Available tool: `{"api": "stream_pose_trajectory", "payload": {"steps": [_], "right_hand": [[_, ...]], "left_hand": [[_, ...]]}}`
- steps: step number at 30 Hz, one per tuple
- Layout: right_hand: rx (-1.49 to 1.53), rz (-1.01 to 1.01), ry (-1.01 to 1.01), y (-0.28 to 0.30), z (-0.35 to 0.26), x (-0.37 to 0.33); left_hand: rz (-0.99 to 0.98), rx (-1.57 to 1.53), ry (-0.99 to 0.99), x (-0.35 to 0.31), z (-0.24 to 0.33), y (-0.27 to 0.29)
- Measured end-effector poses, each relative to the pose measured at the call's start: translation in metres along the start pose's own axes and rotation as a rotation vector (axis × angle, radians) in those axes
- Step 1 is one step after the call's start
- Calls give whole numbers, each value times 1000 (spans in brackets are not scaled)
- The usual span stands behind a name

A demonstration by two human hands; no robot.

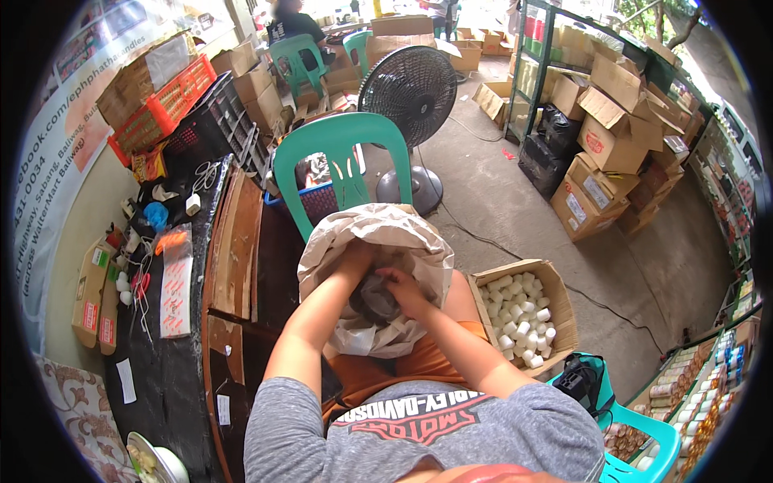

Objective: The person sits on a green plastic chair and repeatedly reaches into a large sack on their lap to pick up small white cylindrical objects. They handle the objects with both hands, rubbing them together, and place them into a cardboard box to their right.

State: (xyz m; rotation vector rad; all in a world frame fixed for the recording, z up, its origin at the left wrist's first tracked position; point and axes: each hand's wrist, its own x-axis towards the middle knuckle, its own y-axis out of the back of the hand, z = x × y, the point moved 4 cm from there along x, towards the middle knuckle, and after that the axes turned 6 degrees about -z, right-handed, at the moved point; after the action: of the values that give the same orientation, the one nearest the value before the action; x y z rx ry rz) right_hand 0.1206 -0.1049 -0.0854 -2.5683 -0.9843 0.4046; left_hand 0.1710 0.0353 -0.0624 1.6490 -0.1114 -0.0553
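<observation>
A large crumpled brown paper bag (419, 233) stands wide-mouthed on my lap. Both my arms reach into it. My left hand (354, 259) is deep at the bag's far left side, its fingers hidden. My right hand (405, 293) curves in from the right, thumb on top of a dark rounded thing (374, 299) whose kind I cannot make out. By my right thigh, an open cardboard box (561, 299) holds many small white cylinders (519, 315).
A green plastic chair (342, 133) and a black stand fan (409, 92) stand ahead. On the left runs a dark cluttered table (161, 394). Cardboard boxes (596, 193) are stacked at right; a cable (515, 266) crosses the floor. A person (294, 28) sits far off.
</observation>
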Motion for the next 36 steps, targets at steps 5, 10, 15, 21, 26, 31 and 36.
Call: {"api": "stream_pose_trajectory", "payload": {"steps": [5,10,15,21,26,31,36], "right_hand": [[-248,158,85,14,6,0],[-244,193,36,2,-4,-3],[-273,173,98,0,-6,-3],[-283,155,124,7,-1,-1],[-275,237,49,12,5,0],[-265,245,-7,10,4,-1],[38,281,28,15,12,5]], "left_hand": [[248,-198,-60,16,7,1],[305,-329,-105,18,-5,-3],[318,-357,-4,17,-7,-9],[143,-682,64,8,-3,13],[-20,-617,202,-39,14,57],[206,-695,248,-99,34,102],[419,-693,304,-132,37,102]]}}
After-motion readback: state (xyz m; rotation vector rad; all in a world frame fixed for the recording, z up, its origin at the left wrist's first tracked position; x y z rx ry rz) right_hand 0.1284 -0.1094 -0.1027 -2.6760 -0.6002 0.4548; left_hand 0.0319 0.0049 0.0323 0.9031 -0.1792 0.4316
